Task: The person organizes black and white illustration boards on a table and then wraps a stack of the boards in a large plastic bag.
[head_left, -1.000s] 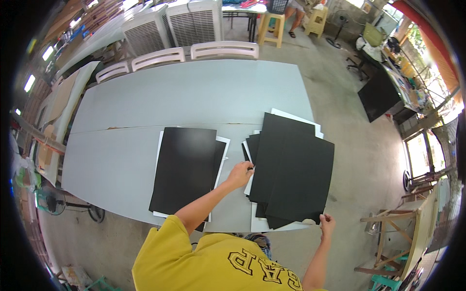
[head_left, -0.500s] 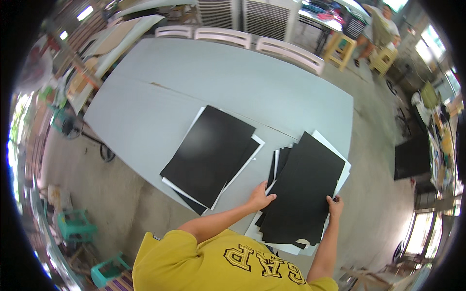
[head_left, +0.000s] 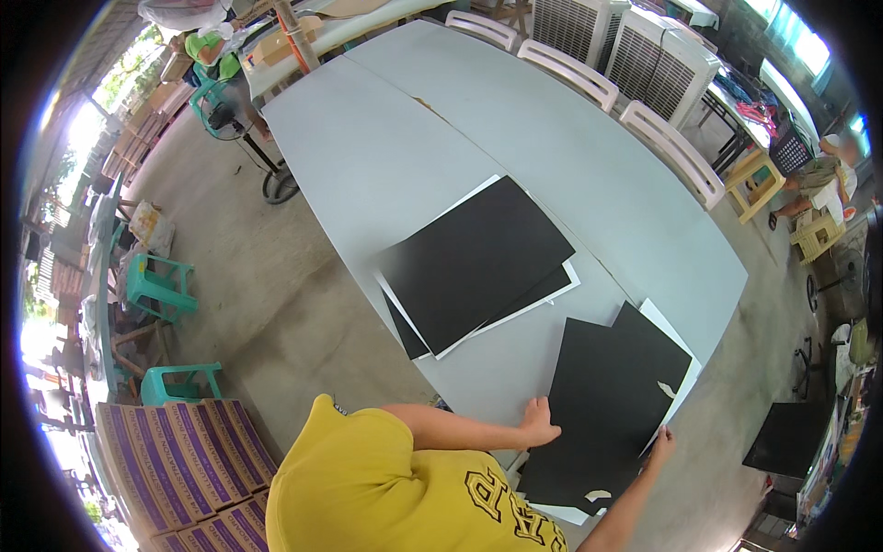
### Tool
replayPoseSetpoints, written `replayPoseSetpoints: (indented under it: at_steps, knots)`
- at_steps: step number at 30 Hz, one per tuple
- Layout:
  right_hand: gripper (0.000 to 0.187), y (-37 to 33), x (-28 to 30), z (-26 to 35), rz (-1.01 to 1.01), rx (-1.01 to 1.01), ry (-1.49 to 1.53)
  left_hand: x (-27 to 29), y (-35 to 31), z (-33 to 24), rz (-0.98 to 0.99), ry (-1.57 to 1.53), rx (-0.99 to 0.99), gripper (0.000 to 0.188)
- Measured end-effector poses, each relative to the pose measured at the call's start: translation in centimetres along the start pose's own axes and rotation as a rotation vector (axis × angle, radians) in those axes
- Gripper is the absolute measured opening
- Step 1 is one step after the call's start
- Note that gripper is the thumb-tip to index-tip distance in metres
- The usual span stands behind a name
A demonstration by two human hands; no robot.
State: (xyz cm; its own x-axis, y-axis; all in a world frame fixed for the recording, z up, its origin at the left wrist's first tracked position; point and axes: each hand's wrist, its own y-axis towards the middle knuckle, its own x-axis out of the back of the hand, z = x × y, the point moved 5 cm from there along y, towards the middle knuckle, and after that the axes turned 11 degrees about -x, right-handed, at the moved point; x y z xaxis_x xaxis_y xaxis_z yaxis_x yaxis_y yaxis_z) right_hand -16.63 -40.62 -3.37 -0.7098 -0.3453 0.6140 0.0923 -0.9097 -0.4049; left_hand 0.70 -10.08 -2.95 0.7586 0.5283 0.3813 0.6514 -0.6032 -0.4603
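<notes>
Two piles of large black sheets, with white ones under them, lie on the table. My left hand [head_left: 541, 425] is at the left edge of the nearer right pile of black sheets [head_left: 598, 396], its thumb over the edge and its fingers partly hidden. On the opposite edge, my right hand [head_left: 660, 447] pinches the sheets between thumb and fingers. Two small pale torn-looking patches [head_left: 667, 390] show on the black surface, near the right edge and the near edge. A white sheet [head_left: 664, 324] sticks out at the far right. The other black sheet pile [head_left: 478, 258] lies untouched, farther left, slightly fanned.
The wide grey-blue table [head_left: 441, 138] has a seam along it. White chairs [head_left: 676, 152] line its far side, with air coolers [head_left: 658, 69] behind. Green stools [head_left: 161, 285], stacked cartons [head_left: 184, 469] and a standing fan [head_left: 230, 120] are at left. Other people are in the background.
My view has turned, so the table appears rotated. In the right pile, the fanned sheet edges at the left no longer show, and a pale patch near the right edge is now visible.
</notes>
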Motion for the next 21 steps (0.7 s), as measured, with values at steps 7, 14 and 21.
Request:
replayPoseSetpoints:
  at_steps: [7,14,21]
  knots:
    - [0.05,0.7,0.9,-3.5,0.006,0.072,-0.039,2.3,-0.7,1.0,0.25,-0.409,0.068,0.059]
    - [0.041,-1.4,3.6,1.2,-0.404,0.311,-0.299,26.1,-0.7,10.7,-0.82,-0.389,0.112,0.033]
    - [0.031,-7.6,-15.9,22.3,0.175,0.768,-0.049,27.3,-4.0,21.3,-0.983,-0.158,0.454,0.069]
